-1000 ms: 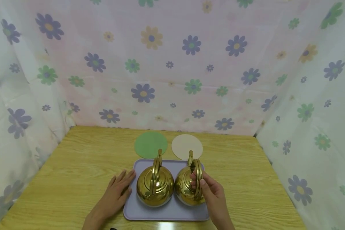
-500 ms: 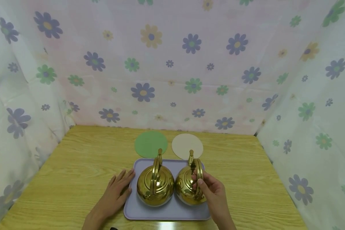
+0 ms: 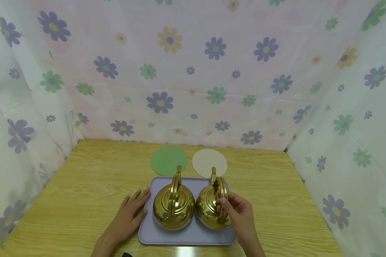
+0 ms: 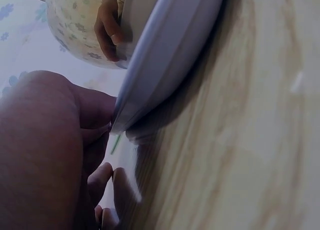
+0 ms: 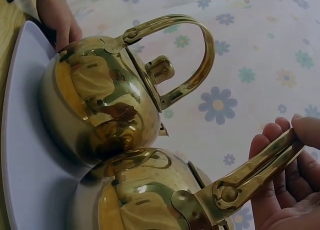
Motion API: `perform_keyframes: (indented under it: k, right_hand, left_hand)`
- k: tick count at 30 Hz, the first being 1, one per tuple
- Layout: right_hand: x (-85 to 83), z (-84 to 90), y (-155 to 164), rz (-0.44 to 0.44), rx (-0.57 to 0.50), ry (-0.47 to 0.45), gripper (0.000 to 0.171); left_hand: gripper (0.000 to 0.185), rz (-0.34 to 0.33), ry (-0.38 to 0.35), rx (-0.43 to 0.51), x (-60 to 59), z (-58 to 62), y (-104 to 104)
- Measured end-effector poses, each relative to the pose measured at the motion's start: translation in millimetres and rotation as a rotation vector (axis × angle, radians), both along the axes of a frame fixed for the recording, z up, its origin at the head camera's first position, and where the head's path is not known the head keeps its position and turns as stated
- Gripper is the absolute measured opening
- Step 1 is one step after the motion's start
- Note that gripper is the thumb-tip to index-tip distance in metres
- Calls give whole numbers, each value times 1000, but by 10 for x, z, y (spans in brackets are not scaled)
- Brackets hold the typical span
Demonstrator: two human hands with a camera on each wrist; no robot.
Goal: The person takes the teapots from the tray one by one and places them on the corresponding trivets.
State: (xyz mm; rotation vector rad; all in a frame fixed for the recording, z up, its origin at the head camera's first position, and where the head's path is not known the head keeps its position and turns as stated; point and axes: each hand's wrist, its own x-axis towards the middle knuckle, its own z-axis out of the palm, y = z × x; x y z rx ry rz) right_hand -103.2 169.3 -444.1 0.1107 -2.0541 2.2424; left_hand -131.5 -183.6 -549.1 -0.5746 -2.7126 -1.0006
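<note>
Right hand [image 3: 236, 210] grips the right kettle's [image 3: 212, 208] handle; left hand [image 3: 130, 214] lies open, flat against the tray's [image 3: 186, 237] left edge.

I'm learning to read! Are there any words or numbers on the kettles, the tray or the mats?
None: no words, numbers or signs show on the kettles, the tray, the mats or the flowered curtain.

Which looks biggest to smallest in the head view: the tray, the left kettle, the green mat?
1. Tray, clearly the largest.
2. Left kettle and green mat look about alike; the mat lies farther from the camera, so ranking them is unsure.
</note>
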Motion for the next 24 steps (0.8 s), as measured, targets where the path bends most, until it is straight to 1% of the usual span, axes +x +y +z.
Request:
perform_keyframes:
  k: [4,13,24]
  right_hand:
    - [-1,9,-3,-5,5,-8,35]
    - [-14,-7,8,3,18,34,30]
    - [-20,-12,6,0,3,61,29]
  left_hand:
    - [52,1,-2,0,7,-3,-3]
    - [52,5,9,4,6,4,7]
    - [52,9,26,6,6,-15,7]
